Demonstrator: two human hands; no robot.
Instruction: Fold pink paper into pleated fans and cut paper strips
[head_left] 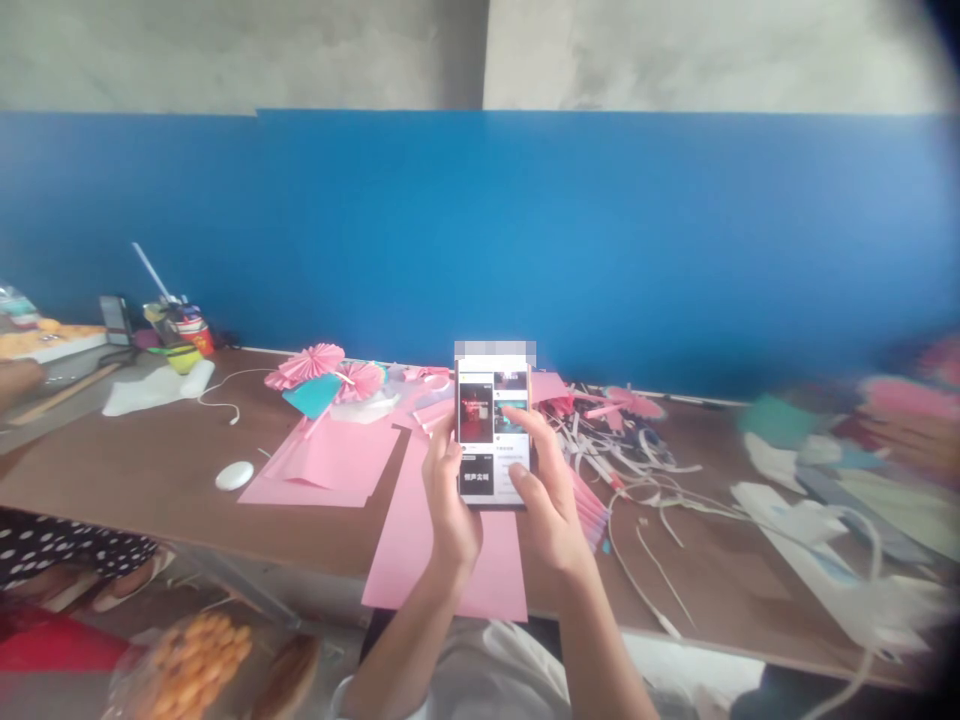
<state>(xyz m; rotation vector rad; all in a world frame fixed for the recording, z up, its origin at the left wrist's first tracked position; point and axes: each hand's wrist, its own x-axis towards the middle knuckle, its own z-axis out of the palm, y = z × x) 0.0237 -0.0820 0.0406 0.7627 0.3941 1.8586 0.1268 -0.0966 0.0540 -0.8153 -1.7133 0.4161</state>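
A smartphone [477,478] with a lit screen of picture tiles is held upright above the table's front part. My left hand [452,500] wraps its lower left edge, thumb along the side. My right hand [551,490] is at the right edge, with its thumb over the lower screen and a fingertip over the upper right tiles. Below the phone lies a pink paper sheet [409,540], partly covered by my forearms. Another pink sheet [337,470] lies to its left, near folded pink paper fans [307,366] and a teal paper piece [312,396].
White paper strips and cables [622,450] tangle right of the phone. A white oval object [234,475] lies at left, before a cup of tools [196,332]. A bag of orange fruit [199,660] is on the floor. A blue panel [480,230] stands behind the table [315,540].
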